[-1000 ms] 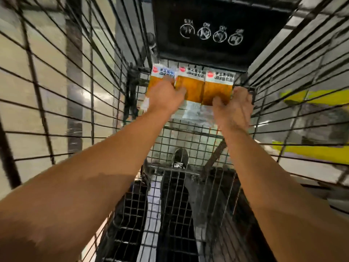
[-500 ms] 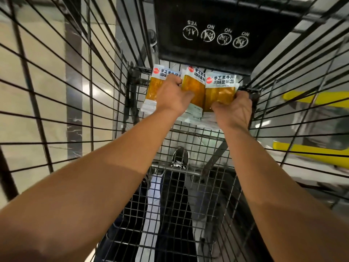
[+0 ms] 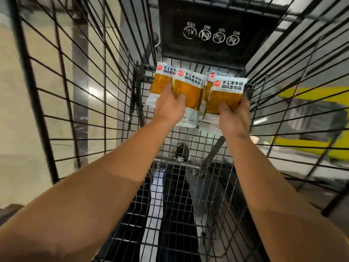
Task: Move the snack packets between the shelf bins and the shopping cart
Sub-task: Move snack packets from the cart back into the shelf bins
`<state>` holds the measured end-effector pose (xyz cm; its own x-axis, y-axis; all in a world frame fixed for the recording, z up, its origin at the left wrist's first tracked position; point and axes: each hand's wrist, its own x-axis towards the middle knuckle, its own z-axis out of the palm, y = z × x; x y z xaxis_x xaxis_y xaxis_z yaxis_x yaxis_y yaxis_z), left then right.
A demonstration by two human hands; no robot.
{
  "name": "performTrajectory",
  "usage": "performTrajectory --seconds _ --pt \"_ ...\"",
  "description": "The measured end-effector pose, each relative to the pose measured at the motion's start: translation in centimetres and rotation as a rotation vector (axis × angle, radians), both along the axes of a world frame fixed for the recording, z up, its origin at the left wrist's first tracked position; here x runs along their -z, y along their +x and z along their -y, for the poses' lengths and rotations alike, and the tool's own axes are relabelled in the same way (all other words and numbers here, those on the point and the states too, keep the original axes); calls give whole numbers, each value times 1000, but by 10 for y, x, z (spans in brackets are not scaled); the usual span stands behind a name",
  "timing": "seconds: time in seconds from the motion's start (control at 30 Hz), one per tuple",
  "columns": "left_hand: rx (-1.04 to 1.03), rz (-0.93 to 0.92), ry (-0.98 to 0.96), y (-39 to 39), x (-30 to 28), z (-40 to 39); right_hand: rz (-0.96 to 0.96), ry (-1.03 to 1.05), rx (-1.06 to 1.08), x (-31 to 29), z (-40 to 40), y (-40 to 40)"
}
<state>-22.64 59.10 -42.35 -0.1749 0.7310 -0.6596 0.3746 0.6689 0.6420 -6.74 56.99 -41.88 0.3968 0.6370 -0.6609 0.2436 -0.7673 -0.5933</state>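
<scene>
Both hands are down inside the black wire shopping cart (image 3: 90, 103): left hand (image 3: 169, 108) grips two orange-and-white snack packets (image 3: 187, 91), right hand (image 3: 234, 114) pinches another packet (image 3: 225, 95), all held above the cart floor.

A pale tiled floor (image 3: 28, 129) and a yellow-and-grey object (image 3: 309, 118) lie outside the wires.
</scene>
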Motion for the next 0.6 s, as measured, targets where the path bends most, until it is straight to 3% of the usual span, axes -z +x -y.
performTrajectory --seconds 0.37,0.6 --pt "18 46 -106 -40 -105 116 -103 10 48 -97 114 -25" --pt "41 122 -44 -76 -202 170 -113 149 110 -186 181 -47"
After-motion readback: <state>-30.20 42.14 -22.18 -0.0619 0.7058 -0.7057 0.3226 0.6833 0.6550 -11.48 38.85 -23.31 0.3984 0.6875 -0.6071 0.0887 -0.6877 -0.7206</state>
